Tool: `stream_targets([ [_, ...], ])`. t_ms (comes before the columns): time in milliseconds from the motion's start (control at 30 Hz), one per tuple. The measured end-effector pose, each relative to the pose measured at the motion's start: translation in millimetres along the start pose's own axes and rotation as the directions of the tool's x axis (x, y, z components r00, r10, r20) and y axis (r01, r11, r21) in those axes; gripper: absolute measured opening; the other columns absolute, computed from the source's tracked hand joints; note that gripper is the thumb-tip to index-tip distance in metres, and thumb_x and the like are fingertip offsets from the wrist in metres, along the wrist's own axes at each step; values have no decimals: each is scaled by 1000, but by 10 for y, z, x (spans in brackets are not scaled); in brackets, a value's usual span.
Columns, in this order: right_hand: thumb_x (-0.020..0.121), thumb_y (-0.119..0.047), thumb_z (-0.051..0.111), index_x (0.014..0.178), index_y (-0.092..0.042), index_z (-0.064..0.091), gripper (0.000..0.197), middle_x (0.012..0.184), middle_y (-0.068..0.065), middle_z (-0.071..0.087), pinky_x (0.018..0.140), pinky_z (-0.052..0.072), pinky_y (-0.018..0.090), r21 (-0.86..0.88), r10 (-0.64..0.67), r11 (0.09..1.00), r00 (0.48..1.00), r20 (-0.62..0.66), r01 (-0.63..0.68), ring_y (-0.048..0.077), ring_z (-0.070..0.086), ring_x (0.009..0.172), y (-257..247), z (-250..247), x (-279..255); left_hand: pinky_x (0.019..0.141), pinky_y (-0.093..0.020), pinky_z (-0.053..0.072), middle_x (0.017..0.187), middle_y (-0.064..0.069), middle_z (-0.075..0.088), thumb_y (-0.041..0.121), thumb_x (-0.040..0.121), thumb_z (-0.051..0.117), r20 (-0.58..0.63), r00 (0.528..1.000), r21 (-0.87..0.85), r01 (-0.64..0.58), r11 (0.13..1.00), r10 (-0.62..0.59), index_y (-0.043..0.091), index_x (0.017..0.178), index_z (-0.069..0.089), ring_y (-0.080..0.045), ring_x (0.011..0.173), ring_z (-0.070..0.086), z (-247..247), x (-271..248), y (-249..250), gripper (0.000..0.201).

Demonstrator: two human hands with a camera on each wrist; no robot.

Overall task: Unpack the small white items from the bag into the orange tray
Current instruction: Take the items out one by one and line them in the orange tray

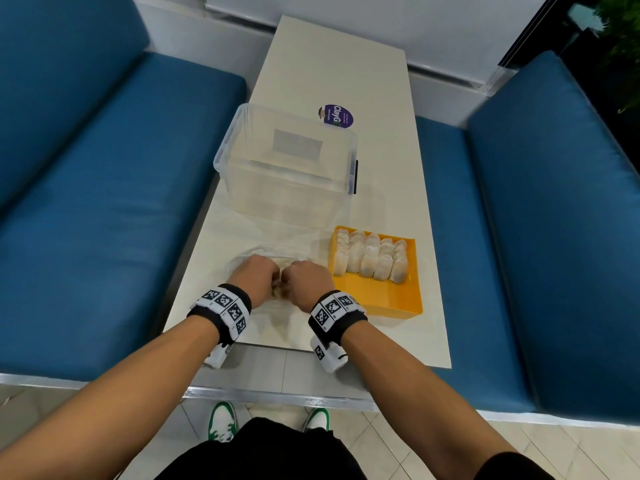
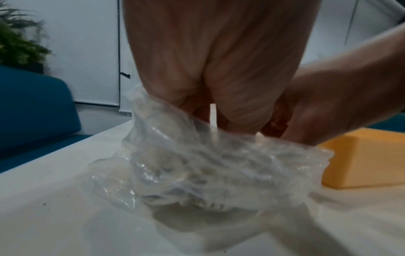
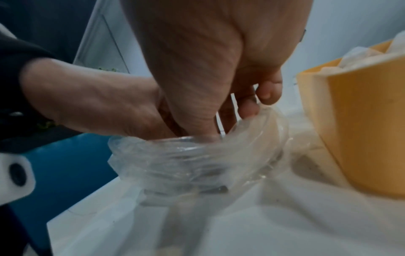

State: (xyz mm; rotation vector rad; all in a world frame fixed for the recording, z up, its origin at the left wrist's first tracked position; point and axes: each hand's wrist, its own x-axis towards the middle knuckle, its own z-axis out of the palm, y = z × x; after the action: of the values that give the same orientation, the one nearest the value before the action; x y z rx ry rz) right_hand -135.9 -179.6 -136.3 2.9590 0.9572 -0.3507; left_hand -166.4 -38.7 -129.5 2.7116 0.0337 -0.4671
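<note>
A crumpled clear plastic bag lies on the white table, left of the orange tray. Both hands are bunched together at its top. My left hand grips the bag's gathered plastic with curled fingers. My right hand touches it knuckle to knuckle and pinches the same rim. Small pale items show blurred through the bag. Several white sachets stand in rows in the tray's far half.
A clear plastic storage box stands behind the bag. A round purple label lies further back on the table. Blue benches flank the table on both sides. The tray's near half is bare orange.
</note>
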Motion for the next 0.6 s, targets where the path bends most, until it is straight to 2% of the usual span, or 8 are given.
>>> stream_targets([
  [100, 88, -17, 62, 97, -18, 75, 16, 95, 8, 71, 66, 42, 33, 96, 31, 995, 999, -15, -30, 31, 65, 92, 42, -27, 2, 80, -29, 53, 95, -7, 75, 0, 89, 64, -30, 999, -137, 12, 991, -16, 13, 98, 81, -24, 88, 67, -7, 7, -28, 23],
  [233, 82, -20, 65, 93, -19, 77, 16, 89, 8, 74, 71, 55, 38, 404, 151, 907, 987, -46, -120, 29, 66, 83, 161, -48, 25, 81, -22, 46, 97, -1, 72, 11, 86, 77, -95, 983, -443, 97, 891, -154, 15, 98, 80, -19, 92, 68, -88, 7, -65, 13],
  [333, 79, -20, 71, 90, -17, 78, 14, 82, 4, 75, 72, 55, 34, 570, 199, 812, 978, -69, -125, 22, 67, 77, 213, -62, 47, 88, -28, 49, 103, 1, 70, 18, 86, 78, -33, 976, -537, 165, 827, -217, 17, 107, 74, -20, 99, 65, -166, -1, -45, 21],
  [400, 79, -18, 74, 87, -14, 79, 10, 80, 2, 75, 71, 50, 27, 646, 215, 757, 970, -110, -95, 17, 66, 74, 220, -82, 57, 92, -39, 57, 105, -5, 73, 18, 82, 76, 57, 968, -696, 215, 685, -245, 15, 109, 71, -27, 100, 70, -209, 0, -21, 28],
  [500, 79, -17, 78, 86, -13, 80, 8, 78, 0, 76, 70, 48, 22, 731, 239, 680, 959, -149, -56, 12, 64, 70, 198, -125, 50, 96, -54, 58, 110, -22, 73, 5, 87, 70, 165, 958, -899, 244, 365, -235, 6, 115, 68, -40, 106, 71, -252, -24, 68, 28],
  [567, 80, -20, 80, 87, -14, 81, 10, 76, -1, 75, 66, 45, 17, 764, 219, 644, 967, -129, -44, 4, 60, 65, 176, -159, 39, 92, -52, 60, 111, -24, 73, 5, 91, 70, 150, 964, -933, 212, 292, -221, 6, 111, 70, -39, 103, 72, -233, -21, 84, 21],
  [600, 81, -24, 80, 89, -16, 81, 11, 77, -4, 74, 64, 42, 13, 759, 196, 650, 974, -118, -39, 1, 58, 64, 170, -174, 32, 86, -48, 62, 109, -21, 74, 7, 91, 72, 123, 965, -930, 193, 312, -229, 9, 108, 72, -35, 97, 73, -225, -28, 76, 17],
])
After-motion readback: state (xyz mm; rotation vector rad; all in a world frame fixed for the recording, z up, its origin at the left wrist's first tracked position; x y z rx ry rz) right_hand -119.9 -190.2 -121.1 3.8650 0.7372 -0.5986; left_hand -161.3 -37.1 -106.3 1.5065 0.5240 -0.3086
